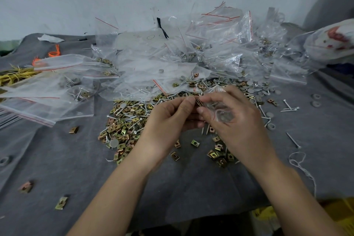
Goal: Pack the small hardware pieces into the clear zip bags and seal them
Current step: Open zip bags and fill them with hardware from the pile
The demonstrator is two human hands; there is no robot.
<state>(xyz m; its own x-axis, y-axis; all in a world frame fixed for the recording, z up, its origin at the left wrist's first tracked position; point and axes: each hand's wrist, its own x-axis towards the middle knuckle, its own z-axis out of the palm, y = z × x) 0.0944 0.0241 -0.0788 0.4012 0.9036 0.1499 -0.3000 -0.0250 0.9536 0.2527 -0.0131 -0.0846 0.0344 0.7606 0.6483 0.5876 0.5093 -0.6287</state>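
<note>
Just above the heap of brass clips and nails [126, 120], the left hand [168, 115] pinches stiff clips [198, 102]; the right hand [235, 120] grips the small clear zip bag [222, 114], likely limp and slippery, best held at its mouth.

One left hand [168, 119], one right hand [237, 120], one grey cloth [172, 188]; brass clips [122, 128], nails [292, 140], washers [251, 84], zip bags [153, 59] past counting.

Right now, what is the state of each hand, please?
Left hand: pinches brass clips at the bag's mouth.
Right hand: holds a small clear zip bag.
</note>
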